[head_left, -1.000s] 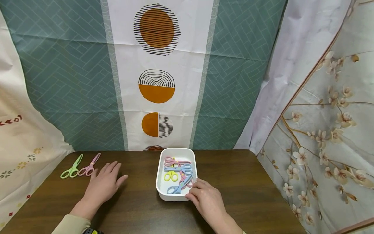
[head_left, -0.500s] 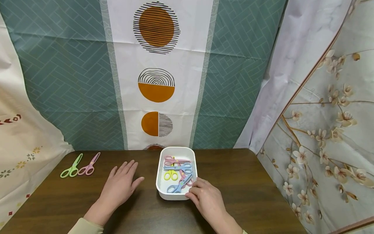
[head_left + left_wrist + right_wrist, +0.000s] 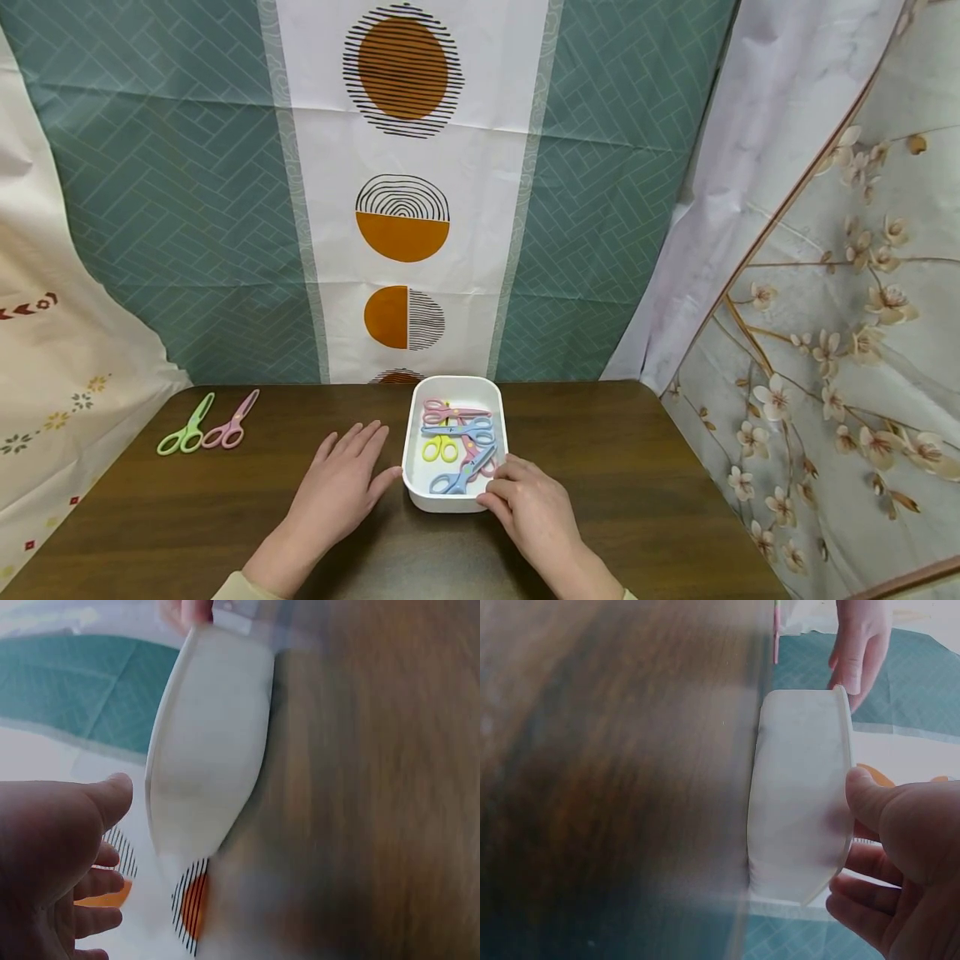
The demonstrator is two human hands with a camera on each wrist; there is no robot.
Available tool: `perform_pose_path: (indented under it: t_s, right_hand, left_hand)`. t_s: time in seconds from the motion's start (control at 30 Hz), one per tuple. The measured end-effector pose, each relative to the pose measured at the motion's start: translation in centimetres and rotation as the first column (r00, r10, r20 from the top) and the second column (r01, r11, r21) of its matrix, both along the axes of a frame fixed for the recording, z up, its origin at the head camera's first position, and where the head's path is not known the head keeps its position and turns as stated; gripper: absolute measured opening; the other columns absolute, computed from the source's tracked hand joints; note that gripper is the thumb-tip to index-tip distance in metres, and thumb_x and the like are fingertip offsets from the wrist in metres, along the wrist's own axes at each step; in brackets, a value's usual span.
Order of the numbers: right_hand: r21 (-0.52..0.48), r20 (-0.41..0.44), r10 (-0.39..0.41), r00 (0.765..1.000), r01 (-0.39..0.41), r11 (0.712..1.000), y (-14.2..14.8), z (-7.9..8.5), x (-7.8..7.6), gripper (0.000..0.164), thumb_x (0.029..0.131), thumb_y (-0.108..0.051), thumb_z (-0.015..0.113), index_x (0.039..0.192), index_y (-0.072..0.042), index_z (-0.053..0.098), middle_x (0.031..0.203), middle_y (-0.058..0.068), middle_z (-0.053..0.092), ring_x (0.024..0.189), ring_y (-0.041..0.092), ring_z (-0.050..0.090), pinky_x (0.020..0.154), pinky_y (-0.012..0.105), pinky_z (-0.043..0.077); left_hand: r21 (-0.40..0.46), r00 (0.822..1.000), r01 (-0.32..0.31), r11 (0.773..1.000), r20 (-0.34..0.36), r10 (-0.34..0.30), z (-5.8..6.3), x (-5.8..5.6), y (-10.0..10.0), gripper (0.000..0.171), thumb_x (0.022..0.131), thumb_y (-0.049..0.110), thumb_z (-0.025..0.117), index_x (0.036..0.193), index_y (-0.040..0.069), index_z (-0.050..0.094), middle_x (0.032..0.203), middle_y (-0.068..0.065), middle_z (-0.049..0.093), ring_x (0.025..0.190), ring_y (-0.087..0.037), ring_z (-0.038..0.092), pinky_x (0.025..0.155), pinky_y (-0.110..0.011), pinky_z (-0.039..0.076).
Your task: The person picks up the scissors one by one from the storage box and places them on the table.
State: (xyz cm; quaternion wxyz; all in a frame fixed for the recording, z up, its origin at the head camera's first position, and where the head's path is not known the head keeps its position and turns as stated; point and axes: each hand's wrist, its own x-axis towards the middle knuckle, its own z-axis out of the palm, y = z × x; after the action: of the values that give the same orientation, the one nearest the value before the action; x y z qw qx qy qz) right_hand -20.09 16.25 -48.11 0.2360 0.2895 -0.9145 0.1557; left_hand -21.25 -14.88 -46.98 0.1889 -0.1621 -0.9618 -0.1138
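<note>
A white plastic container (image 3: pixel 442 505) stands on the table, holding several scissors: pink scissors (image 3: pixel 463 414) at the back, blue scissors (image 3: pixel 448 431) across the middle, yellow scissors (image 3: pixel 442 438) partly beneath, another pink pair largely covered, and light-blue scissors (image 3: pixel 474 468) in front. My right hand (image 3: pixel 534 508) holds the container's front right corner, thumb (image 3: pixel 861 784) at the near rim and fingers curled along the side. My left hand (image 3: pixel 333 492) is just left of the container, fingers extended and holding nothing, thumb tip right by its left rim.
Green scissors (image 3: pixel 195 421) and pink scissors (image 3: pixel 238 414) lie side by side at the back left of the brown wooden table (image 3: pixel 637 467). Hanging cloths bound it: a patterned curtain (image 3: pixel 600 208) behind, a floral one (image 3: pixel 847 400) at right, a cream one (image 3: pixel 60 350) at left.
My left hand has moved right across the table, from beside the loose scissors to the container's left side. The right hand has kept its hold and the container stays put.
</note>
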Motion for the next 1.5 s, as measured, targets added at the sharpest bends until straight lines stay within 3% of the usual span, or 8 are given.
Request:
perform_pose_path:
  t_s: [0.53, 0.9, 1.17, 1.5]
  right_hand:
    - [-0.02, -0.012, -0.005, 1.0, 0.005, 1.0, 0.1, -0.1, 0.0, 0.013, 0.094, -0.034, 0.09, 0.093, -0.022, 0.085, 0.106, -0.006, 0.077, 0.12, 0.02, 0.071, 0.095, 0.04, 0.062]
    - [-0.016, -0.003, -0.017, 1.0, 0.017, 1.0, 0.0, 0.0, 0.0, 0.013, 0.096, -0.035, 0.088, 0.094, -0.022, 0.086, 0.106, -0.006, 0.077, 0.119, 0.019, 0.071, 0.094, 0.041, 0.063]
    - [-0.026, -0.008, -0.011, 1.0, 0.011, 1.0, 0.0, 0.1, 0.0, 0.012, 0.095, -0.033, 0.089, 0.093, -0.022, 0.085, 0.105, -0.006, 0.076, 0.119, 0.02, 0.071, 0.094, 0.041, 0.063]
    - [-0.03, -0.039, 0.001, 0.999, -0.002, 1.0, -0.1, 0.0, 0.1, 0.014, 0.094, -0.033, 0.089, 0.088, -0.022, 0.083, 0.103, -0.007, 0.076, 0.118, 0.021, 0.072, 0.091, 0.041, 0.063]
  left_hand:
    - [0.007, 0.994, 0.105, 0.994, 0.015, -0.105, 0.3, 0.9, 3.7, 0.06, 0.101, 0.041, 0.082, 0.145, 0.002, 0.069, 0.149, -0.016, 0.067, 0.141, -0.039, 0.059, 0.123, -0.064, 0.036]
    - [0.018, 0.981, 0.184, 0.983, -0.059, -0.183, 0.2, 0.6, 5.6, 0.05, 0.103, 0.041, 0.08, 0.136, 0.005, 0.074, 0.136, -0.011, 0.073, 0.132, -0.033, 0.066, 0.121, -0.061, 0.041]
    - [0.024, 0.969, 0.246, 0.969, -0.001, -0.246, 0.4, 0.3, 6.4, 0.044, 0.104, 0.035, 0.079, 0.136, 0.005, 0.074, 0.132, -0.009, 0.075, 0.128, -0.029, 0.068, 0.121, -0.057, 0.044]
    - [0.058, 0.958, 0.287, 0.956, 0.004, -0.288, 0.4, -0.2, 7.4, 0.03, 0.106, 0.03, 0.077, 0.125, 0.007, 0.076, 0.116, -0.004, 0.077, 0.109, -0.025, 0.072, 0.098, -0.045, 0.059]
